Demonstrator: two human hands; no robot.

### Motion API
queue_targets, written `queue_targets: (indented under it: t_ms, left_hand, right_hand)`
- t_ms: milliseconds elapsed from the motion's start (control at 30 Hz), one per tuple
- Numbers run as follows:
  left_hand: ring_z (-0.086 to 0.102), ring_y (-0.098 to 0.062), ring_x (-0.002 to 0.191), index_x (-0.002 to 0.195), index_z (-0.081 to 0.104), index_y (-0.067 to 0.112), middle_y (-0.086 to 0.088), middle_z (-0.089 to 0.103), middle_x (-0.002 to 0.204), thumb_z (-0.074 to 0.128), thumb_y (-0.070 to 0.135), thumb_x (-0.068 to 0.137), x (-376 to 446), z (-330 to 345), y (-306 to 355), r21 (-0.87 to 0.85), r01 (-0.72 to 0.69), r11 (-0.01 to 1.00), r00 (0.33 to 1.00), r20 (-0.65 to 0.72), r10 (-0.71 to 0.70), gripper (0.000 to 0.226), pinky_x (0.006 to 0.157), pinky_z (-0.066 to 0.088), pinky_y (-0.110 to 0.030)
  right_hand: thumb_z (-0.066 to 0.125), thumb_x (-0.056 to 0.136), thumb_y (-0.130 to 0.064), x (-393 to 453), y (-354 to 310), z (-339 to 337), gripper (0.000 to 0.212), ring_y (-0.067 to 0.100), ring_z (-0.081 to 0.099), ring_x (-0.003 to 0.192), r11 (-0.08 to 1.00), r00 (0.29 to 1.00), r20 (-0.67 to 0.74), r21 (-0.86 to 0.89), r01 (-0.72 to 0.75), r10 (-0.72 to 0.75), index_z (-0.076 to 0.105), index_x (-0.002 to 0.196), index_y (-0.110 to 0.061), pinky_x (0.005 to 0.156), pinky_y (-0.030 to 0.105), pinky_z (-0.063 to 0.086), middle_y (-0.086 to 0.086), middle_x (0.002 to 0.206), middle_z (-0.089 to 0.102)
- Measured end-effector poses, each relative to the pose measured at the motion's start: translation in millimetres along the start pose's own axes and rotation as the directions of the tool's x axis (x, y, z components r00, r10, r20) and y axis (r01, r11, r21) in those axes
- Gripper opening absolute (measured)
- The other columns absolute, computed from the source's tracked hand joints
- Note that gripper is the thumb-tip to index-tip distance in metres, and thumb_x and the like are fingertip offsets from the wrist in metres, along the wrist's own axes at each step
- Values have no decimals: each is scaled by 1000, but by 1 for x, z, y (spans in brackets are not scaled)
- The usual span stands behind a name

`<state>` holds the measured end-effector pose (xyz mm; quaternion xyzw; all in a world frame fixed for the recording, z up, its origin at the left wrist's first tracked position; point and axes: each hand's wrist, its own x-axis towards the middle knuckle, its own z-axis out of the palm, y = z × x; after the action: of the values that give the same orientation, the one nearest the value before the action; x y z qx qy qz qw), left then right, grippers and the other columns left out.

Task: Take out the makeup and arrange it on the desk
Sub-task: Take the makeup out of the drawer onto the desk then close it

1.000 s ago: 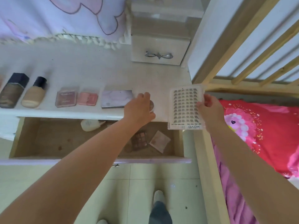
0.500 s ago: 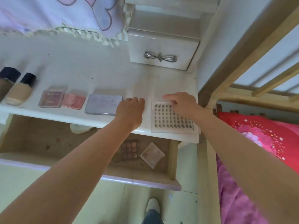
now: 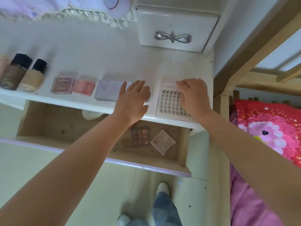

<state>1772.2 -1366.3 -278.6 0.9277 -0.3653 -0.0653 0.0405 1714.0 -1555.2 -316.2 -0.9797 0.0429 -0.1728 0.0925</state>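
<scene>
White desktop (image 3: 97, 51) is running along the wall under a fringed cloth (image 3: 78, 13), with a small drawer unit (image 3: 177, 28) sitting at its 1 o'clock corner.

At the front edge, the lash tray (image 3: 169, 103) is lying flat at the right end of the row. The right hand (image 3: 193, 95) is resting over its far end, fingers curled down onto its clear top edge; whether it is pinching that edge or only pressing on it I cannot tell. At 9 o'clock from the tray, the left hand (image 3: 135, 97) is lying with its fingers loosely spread and flat, covering something small on the desk; what is under the palm is hidden.

Moving on toward 9 o'clock, the row is reading: a lilac palette (image 3: 109, 90) touching the left hand, a coral compact (image 3: 83, 87), a rose compact (image 3: 62, 85), then two foundation bottles (image 3: 24, 74) lying on their sides with their dark caps pointing to 12 o'clock.

Toward 6 o'clock from the desk edge, the open drawer (image 3: 57, 126) is holding more: an eyeshadow palette (image 3: 140, 135), a square compact (image 3: 163, 141) just beside it, a brownish round piece (image 3: 127, 142) touching the palette's left side, and a pale object (image 3: 91, 114) half tucked under the desk lip.

To my eye the job is well past halfway, with at least four pieces waiting in the drawer.
</scene>
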Motion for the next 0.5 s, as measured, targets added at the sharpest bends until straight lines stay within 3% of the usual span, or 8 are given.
queue_targets:
  t_ms: [33, 100, 167, 200, 267, 333, 400, 500]
  left_hand:
    - [45, -29, 128, 114, 56, 8, -13, 50, 135, 56, 15, 83, -9, 2, -1, -6, -54, 999, 993, -104, 53, 31, 110, 27, -45]
    - [66, -33, 87, 92, 64, 4, -15, 68, 97, 51, 13, 75, -33, 16, -7, -43, -132, 990, 960, -256, 116, 24, 80, 52, -39]
    - [64, -32, 66, 80, 65, 2, -13, 66, 76, 43, 14, 72, -64, 40, -15, -104, -119, 987, 981, -164, 101, 25, 59, 52, -31]
    - [63, -34, 68, 82, 64, 2, -14, 64, 77, 42, 15, 74, -76, 51, -17, -140, -73, 987, 997, -46, 67, 26, 55, 51, -31]
    - [57, -35, 93, 106, 56, 4, -14, 59, 101, 46, 12, 82, -91, 69, -18, -142, 154, 978, 957, 268, -112, 28, 69, 49, -37]
    - [45, -32, 112, 125, 43, 9, -13, 47, 122, 51, 10, 85, -92, 83, -14, -117, 327, 938, 852, 465, -240, 40, 85, 44, -39]
    - [40, -31, 119, 130, 36, 10, -12, 39, 130, 54, 6, 85, -81, 89, -8, -119, 304, 945, 876, 425, -229, 49, 89, 42, -38]
    - [43, -28, 121, 129, 43, 9, -13, 43, 130, 67, 15, 77, -70, 106, -6, -30, 158, 987, 917, 374, -136, 57, 86, 45, -35]
  right_hand:
    - [48, 73, 1, -4, -4, -4, 29, 35, 65, 79, 999, 995, -99, -8, 31, -32, 68, 95, 1, 82, 50, 48, 18, 83, 68]
    - [47, 76, 2, -20, -22, -16, 24, 29, 62, 74, 987, 962, -251, 87, 137, -112, 65, 91, 0, 74, 34, 50, 17, 77, 67]
    - [49, 76, 4, -50, -48, -20, 17, 25, 59, 62, 950, 953, -251, 215, 228, -172, 63, 86, 0, 61, 25, 45, 15, 66, 64]
    - [49, 76, 2, -67, -65, -18, 17, 24, 59, 58, 946, 970, -147, 233, 226, -196, 64, 84, -1, 55, 25, 45, 12, 64, 63]
    - [47, 80, -8, -95, -91, -7, 23, 28, 63, 73, 979, 959, 241, 174, 108, -149, 64, 96, -2, 57, 30, 50, 12, 81, 64]
    - [49, 86, -15, -108, -103, 14, 38, 32, 51, 107, 993, 771, 627, -42, -114, 115, 47, 123, -7, 83, 37, 47, 13, 117, 52]
    - [48, 88, -17, -106, -103, 34, 51, 32, 38, 120, 936, 600, 723, -207, -285, 343, 30, 135, -10, 96, 39, 38, 14, 131, 36]
    - [50, 87, -17, -107, -102, 57, 59, 34, 36, 121, 894, 524, 730, -296, -335, 438, 21, 138, -7, 95, 39, 38, 18, 133, 31]
